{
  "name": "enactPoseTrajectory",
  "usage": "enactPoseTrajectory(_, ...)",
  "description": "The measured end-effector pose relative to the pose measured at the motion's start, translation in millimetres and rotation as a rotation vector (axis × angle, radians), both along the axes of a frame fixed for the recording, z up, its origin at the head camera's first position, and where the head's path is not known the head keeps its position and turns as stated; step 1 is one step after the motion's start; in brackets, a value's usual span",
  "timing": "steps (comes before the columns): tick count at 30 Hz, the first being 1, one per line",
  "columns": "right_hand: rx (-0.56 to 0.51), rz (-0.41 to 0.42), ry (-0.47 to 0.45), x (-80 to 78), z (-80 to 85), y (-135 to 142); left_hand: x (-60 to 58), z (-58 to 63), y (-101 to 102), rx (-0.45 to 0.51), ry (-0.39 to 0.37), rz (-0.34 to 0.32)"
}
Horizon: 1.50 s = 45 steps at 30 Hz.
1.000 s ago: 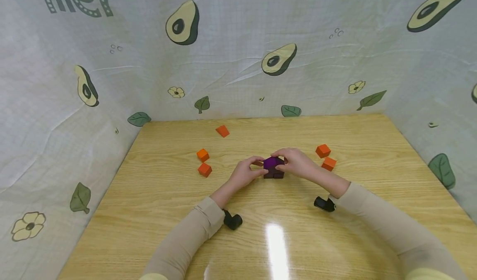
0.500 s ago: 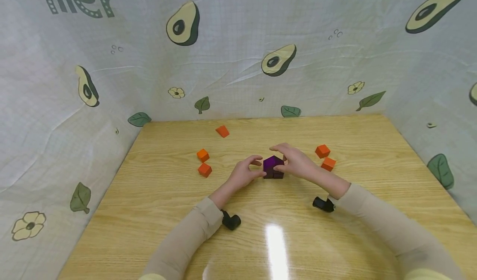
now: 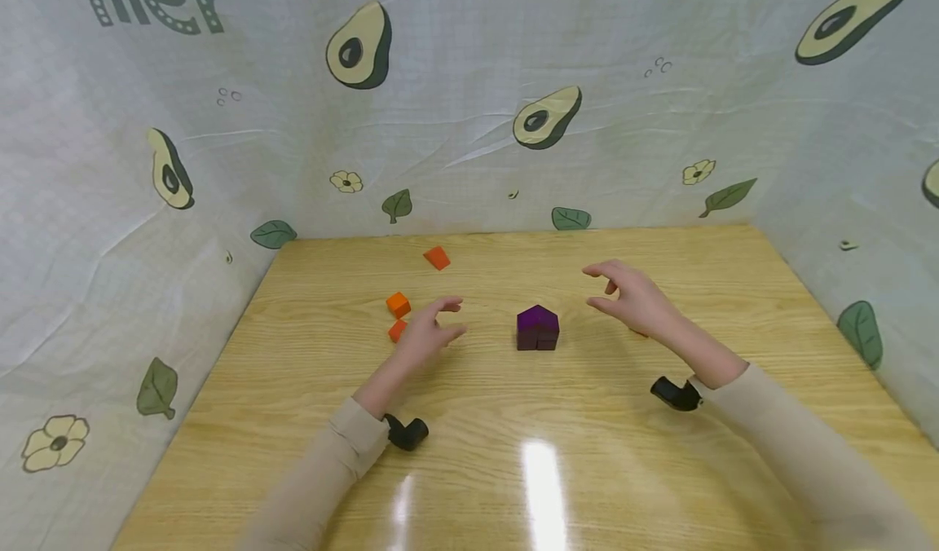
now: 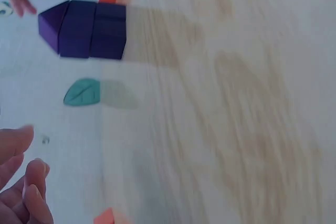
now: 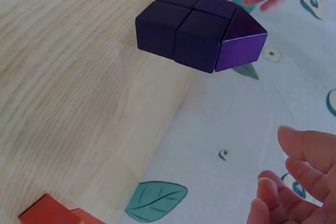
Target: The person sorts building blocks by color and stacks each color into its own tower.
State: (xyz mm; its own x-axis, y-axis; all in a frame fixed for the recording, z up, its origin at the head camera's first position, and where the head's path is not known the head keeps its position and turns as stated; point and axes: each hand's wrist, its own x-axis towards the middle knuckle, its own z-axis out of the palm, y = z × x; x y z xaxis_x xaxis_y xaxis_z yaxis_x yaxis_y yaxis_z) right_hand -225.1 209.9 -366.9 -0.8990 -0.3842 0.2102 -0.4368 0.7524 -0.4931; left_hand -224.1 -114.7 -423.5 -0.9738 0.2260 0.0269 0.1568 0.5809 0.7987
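Note:
A small house of dark purple blocks (image 3: 537, 331) stands on the table, several cubes (image 5: 197, 38) stacked in two columns under a pointed roof block (image 5: 244, 40). To its left my left hand (image 3: 427, 328) hovers with thumb and fingers spread apart, holding nothing. My right hand (image 3: 632, 297) is off to the house's right, its fingers loosely bent around air. Neither hand touches the blocks. The left hand partly covers a red-orange cube (image 3: 397, 330). Most of the orange blocks on the right are hidden behind the right hand.
An orange cube (image 3: 398, 304) lies at the left, and a red-orange wedge-like block (image 3: 437, 257) sits farther back. Red-orange blocks (image 5: 50, 211) show low in the right wrist view. The wooden table (image 3: 469, 469) ends at a patterned cloth (image 3: 455, 127) behind and at both sides.
Both hands have let go of the purple house and drawn apart, the left hand leftward and the right hand rightward. The house stays standing in place.

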Motion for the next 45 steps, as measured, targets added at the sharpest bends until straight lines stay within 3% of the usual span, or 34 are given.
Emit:
enactPoseTrajectory(5, -0.073, 0.000, 0.074, 10.0, -4.2, -2, 2.1, 4.0, -35, -0.095, 0.055, 0.073)
enactPoseTrajectory(9, -0.165, 0.007, 0.112, 20.1, -7.2, -18, 6.4, 2.5, -61, -0.120, 0.007, 0.113)
enactPoseTrajectory(15, -0.342, 0.007, 0.062, 30.9, -9.6, -56, 16.7, -4.0, -91, -0.157, 0.001, 0.127)
enactPoseTrajectory(19, -0.408, 0.068, -0.012, 32.5, -14.8, -87, 16.0, -10.2, -103, -0.179, -0.019, 0.107)
enactPoseTrajectory(23, -0.357, 0.162, -0.042, 29.5, -25.7, -126, 13.2, -14.0, -108, -0.188, -0.048, 0.094)
enactPoseTrajectory(27, -0.283, 0.190, -0.078, 21.9, -40.6, -164, 10.2, -16.0, -109, -0.192, -0.051, 0.075)
enactPoseTrajectory(36, -0.182, 0.094, -0.239, -1.0, -68.7, -218, -5.1, -18.5, -113, -0.192, -0.066, -0.063)
enactPoseTrajectory(45, -0.062, 0.067, -0.232, -17.9, -72.1, -246, -15.4, -16.7, -114, -0.190, -0.118, -0.140)
